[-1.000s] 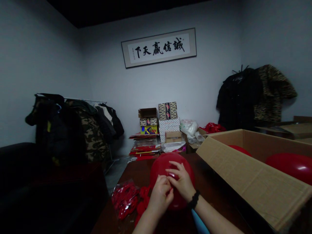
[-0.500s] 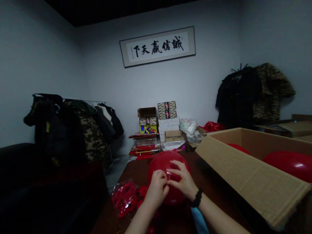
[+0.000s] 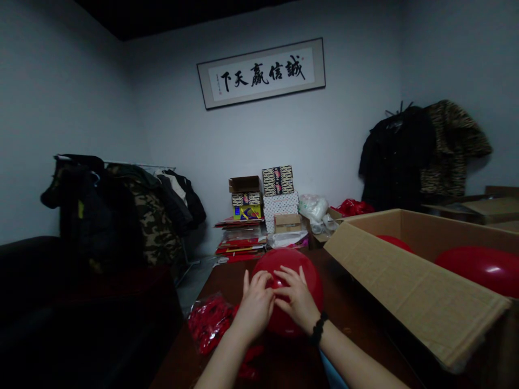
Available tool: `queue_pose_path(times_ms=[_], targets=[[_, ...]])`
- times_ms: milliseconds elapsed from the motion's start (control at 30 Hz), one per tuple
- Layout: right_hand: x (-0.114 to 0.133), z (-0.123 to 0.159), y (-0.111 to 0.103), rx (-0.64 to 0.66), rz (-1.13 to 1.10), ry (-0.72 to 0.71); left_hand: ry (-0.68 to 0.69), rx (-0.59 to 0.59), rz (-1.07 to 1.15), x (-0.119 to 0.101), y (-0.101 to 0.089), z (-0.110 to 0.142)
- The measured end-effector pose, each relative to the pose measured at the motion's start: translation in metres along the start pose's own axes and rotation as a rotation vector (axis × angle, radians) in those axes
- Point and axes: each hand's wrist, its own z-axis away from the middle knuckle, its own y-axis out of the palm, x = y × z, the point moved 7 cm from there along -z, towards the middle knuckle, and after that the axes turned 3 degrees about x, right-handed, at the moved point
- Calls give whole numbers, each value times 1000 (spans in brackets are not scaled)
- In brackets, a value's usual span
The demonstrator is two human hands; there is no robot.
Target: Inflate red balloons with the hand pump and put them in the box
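Note:
An inflated red balloon (image 3: 302, 270) sits low over the dark wooden table (image 3: 227, 281), right in front of me. My left hand (image 3: 254, 306) and my right hand (image 3: 298, 299) meet at its near side, fingertips pinched together on the balloon's neck. A black band circles my right wrist. A clear bag of red uninflated balloons (image 3: 206, 321) lies on the table just left of my left hand.
A large open cardboard box (image 3: 409, 286) at the right holds red inflated balloons (image 3: 482, 267). Stacked patterned boxes (image 3: 278, 200) and red paper goods stand at the table's far end. Coats hang on a rack (image 3: 121, 210) at left and on the right wall.
The balloon and both hands have risen slightly and shifted away from me. My left fingers have opened up a little while the pinch at the neck stays.

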Motion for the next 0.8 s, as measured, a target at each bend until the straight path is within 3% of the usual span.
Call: queue_pose_path(times_ms=[200,467,800], targets=[[5,-2,0,-57,21,-42,-79,-46,15,6,-12,5],[13,2,-2,-82,43,-95,-401,-116,203,30,15,12],[-2,-1,-2,-2,-67,-47,-313,-171,23,10,10,13]])
